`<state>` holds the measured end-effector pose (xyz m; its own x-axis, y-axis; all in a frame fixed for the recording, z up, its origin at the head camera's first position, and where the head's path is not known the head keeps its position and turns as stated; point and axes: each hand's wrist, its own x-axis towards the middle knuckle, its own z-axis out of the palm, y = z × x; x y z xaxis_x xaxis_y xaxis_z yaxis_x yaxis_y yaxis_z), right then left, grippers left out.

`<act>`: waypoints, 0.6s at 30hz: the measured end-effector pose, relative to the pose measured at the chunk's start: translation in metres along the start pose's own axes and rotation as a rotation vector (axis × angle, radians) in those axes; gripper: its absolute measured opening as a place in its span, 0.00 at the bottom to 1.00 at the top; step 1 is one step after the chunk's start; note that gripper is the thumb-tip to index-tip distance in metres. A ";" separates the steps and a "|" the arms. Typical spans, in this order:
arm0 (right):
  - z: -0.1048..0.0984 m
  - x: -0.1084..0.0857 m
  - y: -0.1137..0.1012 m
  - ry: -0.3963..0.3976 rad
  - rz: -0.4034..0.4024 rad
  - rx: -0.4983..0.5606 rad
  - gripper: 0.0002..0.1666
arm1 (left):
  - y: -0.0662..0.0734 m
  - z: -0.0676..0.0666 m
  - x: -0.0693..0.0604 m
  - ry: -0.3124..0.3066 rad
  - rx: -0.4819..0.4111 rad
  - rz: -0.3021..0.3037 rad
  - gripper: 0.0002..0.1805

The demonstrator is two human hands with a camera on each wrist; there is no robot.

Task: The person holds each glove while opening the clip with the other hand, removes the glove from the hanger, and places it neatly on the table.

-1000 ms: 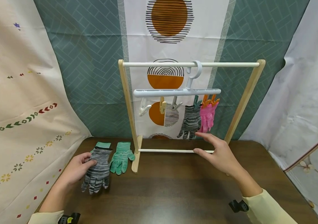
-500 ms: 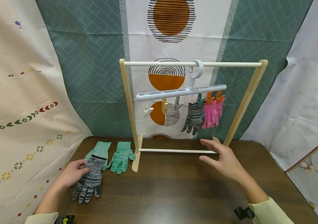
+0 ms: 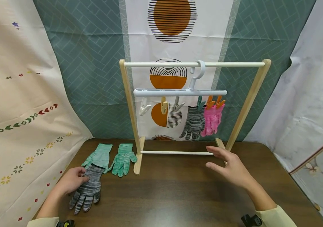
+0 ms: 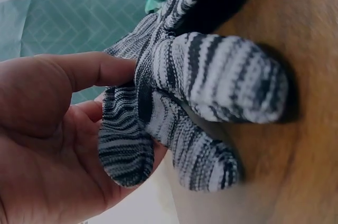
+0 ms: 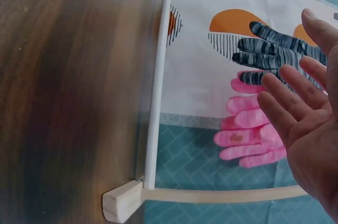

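Note:
My left hand (image 3: 71,180) pinches the cuff side of a black-and-grey striped glove (image 3: 88,189) at the table's left. In the left wrist view the thumb lies on the striped knit (image 4: 211,71), fingers behind it. Just above lies one green glove (image 3: 100,156), partly covered by the striped one, with another green glove (image 3: 122,160) to its right. My right hand (image 3: 229,165), fingers apart and holding nothing, hovers at the rack's lower right. Above it, a striped glove (image 3: 194,121) and pink gloves (image 3: 211,121) hang from clips on a pale blue hanger (image 3: 178,92).
A rack with a white top bar (image 3: 229,64) and wooden legs (image 3: 248,104) carries the hanger. White (image 3: 144,108), yellow (image 3: 164,106) and grey (image 3: 177,104) clips hang at its left and middle with nothing in them. Patterned cloths surround the brown table (image 3: 167,195).
The striped glove in my left hand has moved down and left, uncovering more of the green glove beneath. My right hand has drifted right and down, and the hanger has swung.

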<state>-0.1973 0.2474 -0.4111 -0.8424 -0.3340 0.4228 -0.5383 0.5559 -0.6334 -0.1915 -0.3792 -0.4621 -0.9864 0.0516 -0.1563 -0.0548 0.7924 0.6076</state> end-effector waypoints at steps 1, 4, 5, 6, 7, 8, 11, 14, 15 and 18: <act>0.000 -0.001 0.001 0.000 0.002 0.000 0.36 | -0.001 0.000 0.000 0.003 0.007 0.001 0.26; 0.001 -0.003 0.002 0.001 0.003 0.004 0.36 | -0.004 0.001 0.001 0.015 0.031 0.000 0.26; 0.001 -0.003 0.002 0.001 0.005 0.006 0.36 | -0.005 0.001 0.001 0.020 0.040 -0.003 0.25; 0.002 -0.003 0.003 0.001 0.006 0.010 0.36 | -0.006 0.002 0.001 0.023 0.049 -0.002 0.25; 0.002 -0.004 0.003 0.002 0.006 0.014 0.36 | -0.006 0.002 0.001 0.030 0.059 -0.007 0.25; 0.002 -0.004 0.003 0.002 0.004 0.019 0.36 | -0.007 0.002 0.001 0.035 0.069 -0.011 0.25; 0.002 -0.005 0.004 0.005 0.006 0.025 0.36 | -0.006 0.002 0.001 0.045 0.091 -0.032 0.23; 0.002 -0.005 0.004 0.008 0.008 0.022 0.36 | -0.004 0.002 -0.001 0.044 0.105 -0.060 0.22; 0.002 -0.005 0.004 0.010 0.008 0.017 0.36 | -0.004 0.002 -0.001 0.045 0.108 -0.069 0.22; 0.002 -0.006 0.004 0.012 0.009 0.008 0.36 | -0.002 0.003 -0.002 0.045 0.111 -0.087 0.21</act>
<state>-0.1946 0.2503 -0.4172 -0.8471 -0.3195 0.4246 -0.5305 0.5530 -0.6424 -0.1885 -0.3791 -0.4648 -0.9847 -0.0452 -0.1682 -0.1251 0.8554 0.5026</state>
